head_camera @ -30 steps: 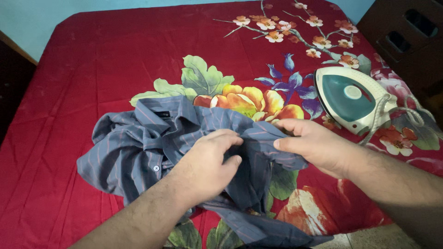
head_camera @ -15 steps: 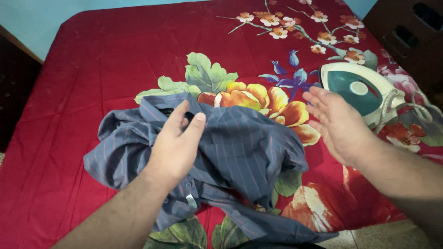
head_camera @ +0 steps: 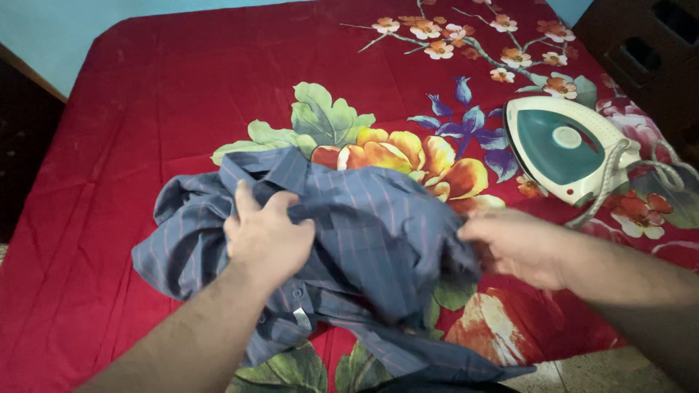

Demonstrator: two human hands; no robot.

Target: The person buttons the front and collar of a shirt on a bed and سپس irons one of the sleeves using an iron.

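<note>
A crumpled blue striped shirt lies on the near part of a red flowered bedsheet. My left hand is closed on a bunch of the shirt's cloth just below its collar. My right hand grips the shirt's right edge, low against the sheet. Buttons and a small label show on the fabric below my left wrist.
A white and green clothes iron lies on its side on the sheet at the right, its cord looped beside it. A dark wooden cabinet stands at the far right. A pale blue wall runs behind the bed.
My left hand has closed on the cloth near the collar. My right hand, open and raised near the iron half a second ago, has dropped and taken hold of the shirt's right edge.
</note>
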